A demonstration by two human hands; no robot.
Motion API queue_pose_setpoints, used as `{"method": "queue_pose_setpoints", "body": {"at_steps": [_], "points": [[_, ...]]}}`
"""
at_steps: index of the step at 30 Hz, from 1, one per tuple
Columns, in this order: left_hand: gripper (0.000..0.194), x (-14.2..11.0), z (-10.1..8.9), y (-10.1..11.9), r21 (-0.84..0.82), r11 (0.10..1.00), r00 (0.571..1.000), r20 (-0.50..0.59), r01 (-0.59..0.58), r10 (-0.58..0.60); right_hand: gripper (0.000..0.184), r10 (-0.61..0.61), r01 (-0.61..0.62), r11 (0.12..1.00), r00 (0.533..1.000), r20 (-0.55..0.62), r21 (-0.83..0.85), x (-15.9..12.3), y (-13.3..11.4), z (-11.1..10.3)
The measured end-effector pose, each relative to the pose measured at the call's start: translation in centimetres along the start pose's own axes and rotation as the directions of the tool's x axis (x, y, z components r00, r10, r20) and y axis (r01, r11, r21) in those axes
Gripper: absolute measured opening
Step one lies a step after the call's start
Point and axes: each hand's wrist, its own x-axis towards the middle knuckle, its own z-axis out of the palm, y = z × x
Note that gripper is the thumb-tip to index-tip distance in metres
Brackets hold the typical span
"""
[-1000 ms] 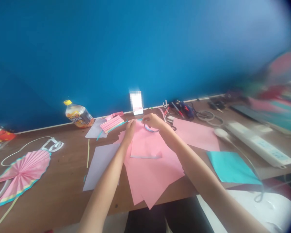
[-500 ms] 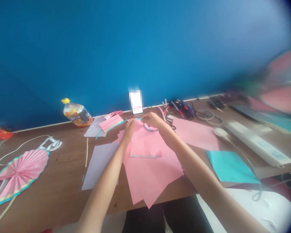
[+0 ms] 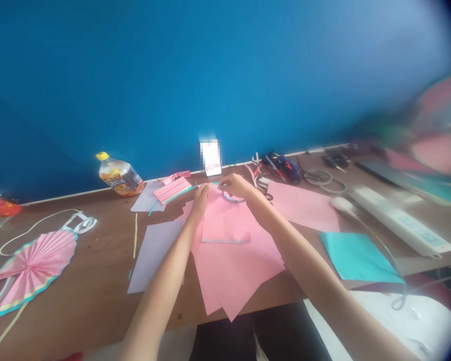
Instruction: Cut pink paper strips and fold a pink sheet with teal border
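Pink sheet [image 3: 223, 220], left fingers [image 3: 203, 188] at far edge, right fingers [image 3: 227, 182] alongside

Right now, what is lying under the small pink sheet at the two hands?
Larger pink sheets show past its near edge, with the table under them. What lies directly beneath the small sheet is covered, so I cannot tell.

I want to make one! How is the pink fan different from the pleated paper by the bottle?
The pink fan spreads its folds out wide; the pleated paper has folds lying side by side. The pink fan looks bigger, the pleated paper smaller. Both are pink and creased, with yellow and blue along an edge.
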Motion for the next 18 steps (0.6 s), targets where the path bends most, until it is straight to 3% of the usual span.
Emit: {"method": "queue_pose_setpoints", "body": {"at_steps": [4, 10, 18], "points": [[0.025, 0.11, 0.15, -0.09, 0.007, 1.000, 1.000, -0.030, -0.005, 0.005, 0.020, -0.012, 0.012, 1.000, 1.000, 0.000, -0.017, 0.24, 0.31, 0.27], [0.029, 0.01, -0.23, 0.00, -0.005, 1.000, 1.000, 0.026, -0.015, 0.015, 0.020, 0.015, -0.015, 1.000, 1.000, -0.018, 0.001, 0.19, 0.40, 0.32], [0.028, 0.23, 0.21, -0.50, 0.008, 1.000, 0.999, -0.039, 0.010, -0.009, 0.020, 0.021, -0.022, 0.999, 1.000, -0.014, -0.035, 0.07, 0.09, 0.22]]}}
